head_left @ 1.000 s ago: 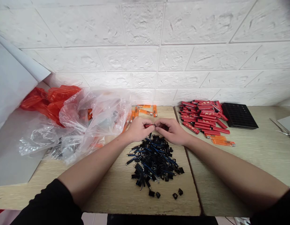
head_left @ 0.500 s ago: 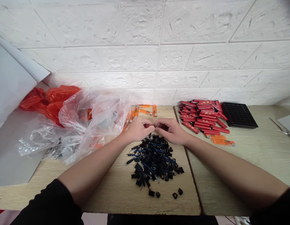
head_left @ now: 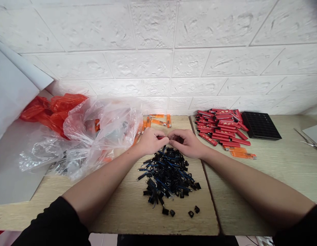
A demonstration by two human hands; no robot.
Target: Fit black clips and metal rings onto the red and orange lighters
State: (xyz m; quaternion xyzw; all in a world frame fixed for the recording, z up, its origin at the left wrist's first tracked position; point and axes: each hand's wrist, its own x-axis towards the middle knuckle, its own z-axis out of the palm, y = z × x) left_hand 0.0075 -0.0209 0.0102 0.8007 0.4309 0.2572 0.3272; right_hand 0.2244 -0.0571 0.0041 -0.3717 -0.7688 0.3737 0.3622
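Note:
My left hand (head_left: 150, 141) and my right hand (head_left: 187, 142) meet fingertip to fingertip above the far edge of a heap of small black and blue parts (head_left: 168, 174). Between them they pinch a small red stick-shaped piece (head_left: 161, 138), mostly hidden by the fingers. Both hands are closed around it. A stack of finished red sticks (head_left: 220, 126) lies to the right of my right hand. A few orange pieces (head_left: 158, 121) lie just beyond the hands, by the wall.
A crumpled clear plastic bag (head_left: 96, 133) with orange and red contents sits at the left, red bags (head_left: 50, 109) behind it. A black grid tray (head_left: 261, 125) stands right of the red stack. Two orange pieces (head_left: 240, 153) lie near it. A white brick wall backs the wooden table (head_left: 122, 201).

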